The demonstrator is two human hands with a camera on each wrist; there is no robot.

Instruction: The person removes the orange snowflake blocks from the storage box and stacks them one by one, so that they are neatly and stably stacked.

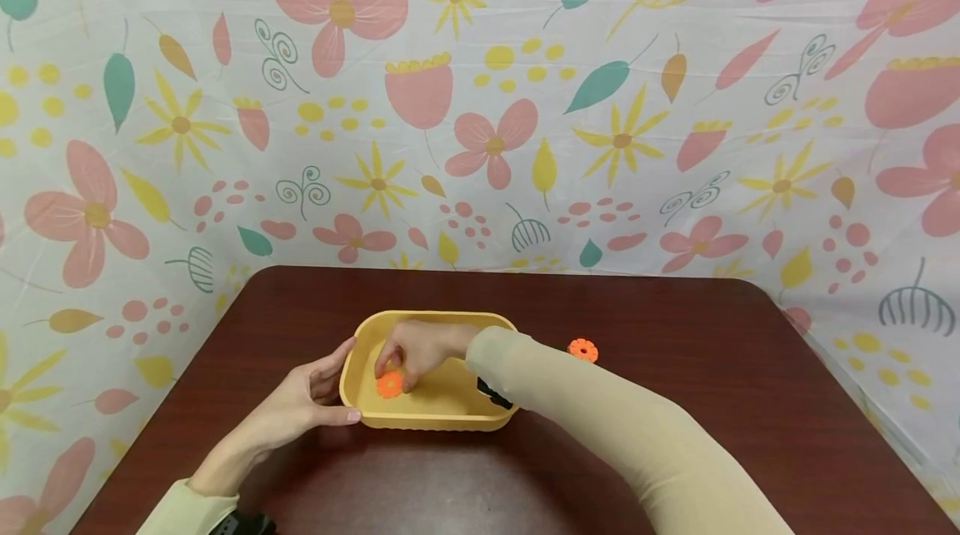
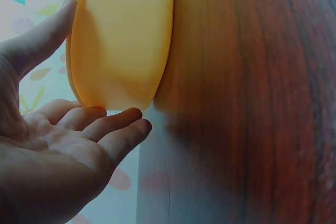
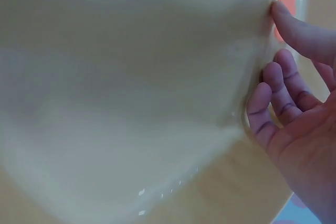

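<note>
A yellow oblong plastic basin (image 1: 450, 422) stands on the table. My left hand (image 1: 296, 402) holds its left end, thumb at the near corner and fingers against the end wall. In the left wrist view, the fingers of the left hand (image 2: 68, 145) touch the basin's wall (image 2: 123, 35). My right hand (image 1: 420, 347) reaches down inside the basin and pinches an orange scalloped disc (image 1: 389, 384) near the left end of its floor. The right wrist view shows the thumb of the right hand (image 3: 299, 93) against the orange disc (image 3: 286, 1), which is partly hidden.
A second orange scalloped disc (image 1: 582, 350), with a hole in its middle, lies on the table right of the basin, just beyond the right sleeve (image 1: 600, 410). The dark wooden table (image 1: 697, 335) meets a flower-patterned cloth (image 1: 480, 102) behind it.
</note>
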